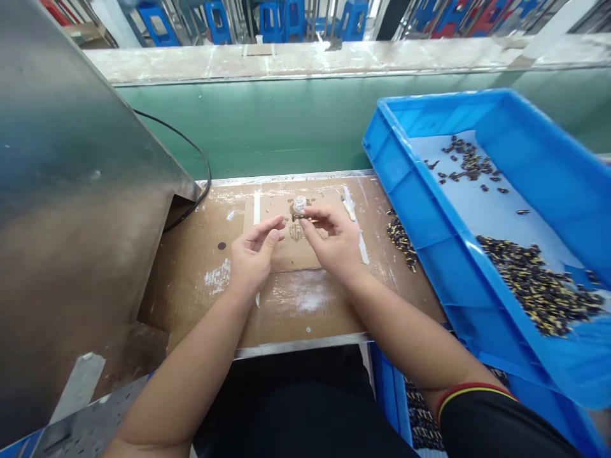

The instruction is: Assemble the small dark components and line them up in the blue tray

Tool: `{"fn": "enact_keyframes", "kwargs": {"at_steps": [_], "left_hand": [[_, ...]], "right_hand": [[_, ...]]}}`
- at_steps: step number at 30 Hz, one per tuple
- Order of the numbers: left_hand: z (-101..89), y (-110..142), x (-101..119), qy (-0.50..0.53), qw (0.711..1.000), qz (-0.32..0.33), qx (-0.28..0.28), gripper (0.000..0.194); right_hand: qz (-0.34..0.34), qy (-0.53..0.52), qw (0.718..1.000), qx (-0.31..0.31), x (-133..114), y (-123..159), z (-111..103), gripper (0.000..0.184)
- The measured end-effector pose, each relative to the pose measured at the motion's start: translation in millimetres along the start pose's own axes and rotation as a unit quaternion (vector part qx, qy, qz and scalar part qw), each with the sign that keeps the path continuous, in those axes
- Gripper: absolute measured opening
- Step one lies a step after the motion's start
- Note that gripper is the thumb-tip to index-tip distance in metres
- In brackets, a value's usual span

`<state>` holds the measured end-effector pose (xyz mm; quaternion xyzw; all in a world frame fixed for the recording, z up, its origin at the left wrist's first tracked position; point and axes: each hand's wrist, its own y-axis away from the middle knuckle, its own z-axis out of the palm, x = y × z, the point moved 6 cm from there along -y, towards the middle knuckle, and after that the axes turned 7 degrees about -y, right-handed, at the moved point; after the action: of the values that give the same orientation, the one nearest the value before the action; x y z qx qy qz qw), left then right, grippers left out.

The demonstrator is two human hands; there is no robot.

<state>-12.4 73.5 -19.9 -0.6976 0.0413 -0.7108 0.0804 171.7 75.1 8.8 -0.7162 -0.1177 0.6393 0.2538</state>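
My left hand (252,251) and my right hand (331,238) meet over a cardboard-covered bench (200,280). Both have their fingers pinched together around small dark parts (301,219) held between the fingertips. Just beyond the fingers stands a small clear round container (299,204). A little heap of dark and yellow parts (401,240) lies on the cardboard to the right of my right hand.
A big tilted blue crate (429,210) at the right holds many small dark and yellow parts (534,280). A second blue crate (389,394) sits below the bench. A metal machine housing (71,191) fills the left, with a black cable (200,159). A green conveyor wall (286,121) runs behind.
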Motion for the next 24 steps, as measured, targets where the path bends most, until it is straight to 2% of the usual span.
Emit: {"fn": "enact_keyframes", "kwargs": {"at_steps": [3,5,7,11,14,16,18,20,22,24], "left_hand": [[-6.1,-3.0,-3.1,-0.019,1.000,-0.011,0.020,0.034],[-9.3,-3.9,-3.3,-0.030,0.999,-0.015,0.029,0.032],[-11.4,-4.0,-2.7,-0.055,0.998,-0.020,0.031,0.032],[-10.6,-2.5,-1.6,-0.116,0.993,-0.035,0.005,0.033],[-7.1,-0.4,0.4,-0.147,0.988,-0.035,-0.021,0.033],[-4.9,1.2,3.1,-0.165,0.985,-0.020,-0.033,0.033],[-3.7,2.8,6.3,-0.183,0.982,0.003,-0.042,0.032],[-3.4,4.0,8.9,-0.200,0.978,0.029,-0.048,0.031],[-3.8,4.9,11.1,-0.217,0.973,0.056,-0.047,0.029],[-3.8,5.7,12.8,-0.232,0.969,0.076,-0.040,0.027]], "right_hand": [[0.026,-0.024,0.997,0.066,15.1,-21.8,-26.7,0.018],[0.035,-0.029,0.993,0.113,18.6,-36.0,-55.2,0.018],[0.045,-0.002,0.990,0.132,14.6,-46.0,-86.2,0.019],[0.037,0.177,0.978,0.107,-13.3,-55.4,-141.5,0.021],[0.000,0.315,0.946,0.075,-41.1,-61.9,-168.2,0.018],[-0.018,0.346,0.935,0.083,-59.2,-63.0,-179.8,0.020],[-0.003,0.337,0.937,0.087,-72.7,-55.5,-184.6,0.023],[0.033,0.325,0.943,0.056,-81.2,-34.7,-180.6,0.024],[0.068,0.316,0.946,0.007,-87.9,1.3,-173.6,0.023],[0.122,0.286,0.948,-0.060,-90.9,49.9,-170.0,0.021]]}}
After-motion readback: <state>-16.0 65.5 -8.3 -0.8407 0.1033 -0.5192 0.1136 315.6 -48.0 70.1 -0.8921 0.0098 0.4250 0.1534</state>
